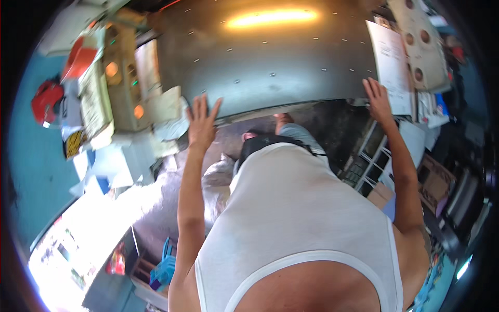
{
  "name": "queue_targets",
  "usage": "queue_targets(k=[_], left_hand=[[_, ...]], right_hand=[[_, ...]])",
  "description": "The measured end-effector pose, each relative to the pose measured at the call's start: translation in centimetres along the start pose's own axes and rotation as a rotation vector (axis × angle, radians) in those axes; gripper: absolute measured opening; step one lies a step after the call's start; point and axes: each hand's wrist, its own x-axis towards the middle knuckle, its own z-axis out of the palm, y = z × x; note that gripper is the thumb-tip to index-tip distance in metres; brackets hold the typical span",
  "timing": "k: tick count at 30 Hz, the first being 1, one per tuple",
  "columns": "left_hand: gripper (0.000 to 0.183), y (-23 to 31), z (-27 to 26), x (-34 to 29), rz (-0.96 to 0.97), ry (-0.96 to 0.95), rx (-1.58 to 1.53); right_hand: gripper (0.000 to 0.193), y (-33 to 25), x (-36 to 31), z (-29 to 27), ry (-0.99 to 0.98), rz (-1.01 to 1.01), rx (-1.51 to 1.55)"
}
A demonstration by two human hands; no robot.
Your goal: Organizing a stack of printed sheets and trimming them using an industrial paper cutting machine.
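Observation:
A wide dark metal sheet point(249, 67), dotted with small slots or raised tabs in rows, lies in front of me and reflects a long yellow light. Next to its near left corner is my left hand point(202, 125), fingers spread and pointing away from me, the fingertips over the sheet's edge. My right hand point(378, 101) is at the near right corner, fingers stretched out along the edge. Neither hand is wrapped around anything. Whether the right thumb presses beneath the sheet is hidden.
A white paper point(390, 67) with markings lies right of the sheet, beside a pale board with round holes point(420, 44). On the left stand another holed board point(122, 73), an orange container point(80, 57) and a red object point(47, 102). A metal rack point(371, 153) and cardboard box point(435, 179) stand lower right.

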Motion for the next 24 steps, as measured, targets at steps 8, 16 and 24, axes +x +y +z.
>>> queue_targets(k=[8,16,24], left_hand=[[0.111,-1.4,0.5,-1.0,0.064,0.038,-0.063],[0.116,-1.9,1.1,-1.6,0.063,0.018,-0.072],[0.113,-1.8,0.8,-1.0,0.054,0.002,-0.064]], right_hand=[[0.108,0.6,-0.3,1.6,-0.067,-0.111,-0.078],[0.104,-0.6,-0.3,1.0,-0.062,-0.102,-0.081],[0.113,-0.7,0.1,0.9,-0.107,-0.057,-0.144]])
